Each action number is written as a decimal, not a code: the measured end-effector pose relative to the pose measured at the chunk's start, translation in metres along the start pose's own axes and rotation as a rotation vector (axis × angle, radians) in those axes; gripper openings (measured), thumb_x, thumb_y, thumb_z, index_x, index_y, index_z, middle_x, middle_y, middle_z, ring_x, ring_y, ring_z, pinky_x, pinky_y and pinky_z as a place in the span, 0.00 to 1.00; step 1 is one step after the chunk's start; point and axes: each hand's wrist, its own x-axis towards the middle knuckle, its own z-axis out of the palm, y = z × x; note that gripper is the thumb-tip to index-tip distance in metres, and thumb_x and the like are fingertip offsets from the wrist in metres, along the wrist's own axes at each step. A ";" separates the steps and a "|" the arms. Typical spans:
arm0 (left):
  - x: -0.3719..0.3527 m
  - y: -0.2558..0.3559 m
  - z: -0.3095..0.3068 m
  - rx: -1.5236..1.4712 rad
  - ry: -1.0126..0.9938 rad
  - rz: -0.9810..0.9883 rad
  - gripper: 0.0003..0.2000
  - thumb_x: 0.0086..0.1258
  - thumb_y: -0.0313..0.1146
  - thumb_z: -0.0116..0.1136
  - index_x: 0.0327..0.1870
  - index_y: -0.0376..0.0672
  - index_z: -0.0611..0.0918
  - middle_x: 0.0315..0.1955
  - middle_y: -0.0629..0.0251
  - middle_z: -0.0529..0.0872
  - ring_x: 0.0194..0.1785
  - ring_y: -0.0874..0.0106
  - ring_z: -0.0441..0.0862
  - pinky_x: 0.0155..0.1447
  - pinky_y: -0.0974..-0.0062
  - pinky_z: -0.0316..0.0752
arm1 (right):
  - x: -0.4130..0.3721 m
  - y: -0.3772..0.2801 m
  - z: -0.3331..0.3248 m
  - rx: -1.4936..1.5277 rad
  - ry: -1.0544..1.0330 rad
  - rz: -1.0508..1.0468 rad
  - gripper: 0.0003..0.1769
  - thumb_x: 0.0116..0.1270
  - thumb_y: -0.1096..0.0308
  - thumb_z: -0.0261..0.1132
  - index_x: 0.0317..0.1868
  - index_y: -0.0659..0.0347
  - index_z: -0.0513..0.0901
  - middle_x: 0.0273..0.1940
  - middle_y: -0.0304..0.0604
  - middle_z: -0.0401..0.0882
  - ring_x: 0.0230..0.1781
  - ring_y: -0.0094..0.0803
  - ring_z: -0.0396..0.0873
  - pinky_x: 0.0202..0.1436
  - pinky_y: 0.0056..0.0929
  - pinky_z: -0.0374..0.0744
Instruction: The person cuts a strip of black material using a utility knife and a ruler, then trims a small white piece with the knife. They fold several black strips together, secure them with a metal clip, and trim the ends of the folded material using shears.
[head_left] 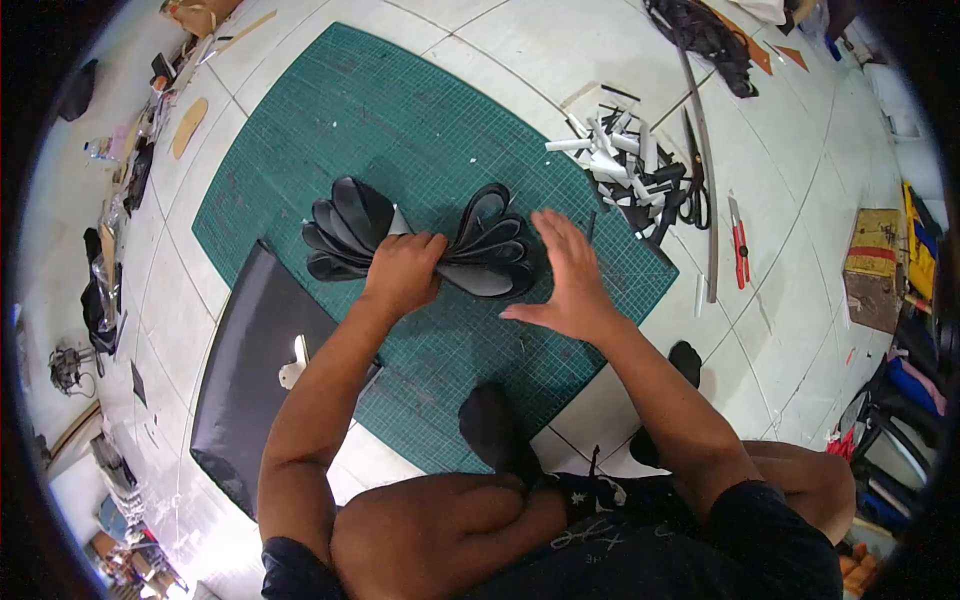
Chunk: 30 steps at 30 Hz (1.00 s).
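Bare knee [440,520] sits closest to the lens, and just past it the fan-shaped bundle of glossy black leather loops [350,225] lies mid-way across the green gridded cutting mat [400,110], pinched tight at its centre by the left hand [402,272]. Right hand [565,280] is spread flat and open, fingers up against the loops on that side, gripping nothing. Further out there's a black sheet [245,400] overlapping the mat's left edge, plus a heap of white and black strip offcuts [615,160], black scissors [692,195] and a red utility knife [740,240] on the white tiled floor [800,200].
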 end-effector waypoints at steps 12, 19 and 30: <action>0.002 -0.003 0.004 0.000 0.000 -0.105 0.08 0.60 0.31 0.61 0.37 0.41 0.77 0.29 0.56 0.85 0.35 0.53 0.85 0.41 0.55 0.78 | 0.078 -0.040 0.046 -0.627 -0.177 -0.237 0.12 0.65 0.69 0.57 0.41 0.63 0.87 0.39 0.49 0.83 0.55 0.49 0.75 0.77 0.68 0.40; 0.006 -0.006 0.006 0.037 0.021 -0.081 0.06 0.62 0.32 0.59 0.36 0.43 0.76 0.31 0.62 0.85 0.37 0.58 0.85 0.45 0.60 0.76 | 0.053 -0.012 0.031 -0.592 -0.123 -0.260 0.11 0.65 0.71 0.57 0.42 0.64 0.85 0.37 0.49 0.81 0.53 0.48 0.76 0.76 0.68 0.47; -0.019 -0.030 -0.007 0.137 0.153 0.092 0.12 0.58 0.34 0.64 0.41 0.43 0.78 0.31 0.63 0.83 0.43 0.63 0.82 0.50 0.63 0.71 | 0.054 -0.005 0.031 -0.518 -0.152 -0.242 0.13 0.65 0.72 0.56 0.46 0.64 0.83 0.39 0.49 0.83 0.49 0.44 0.80 0.74 0.61 0.58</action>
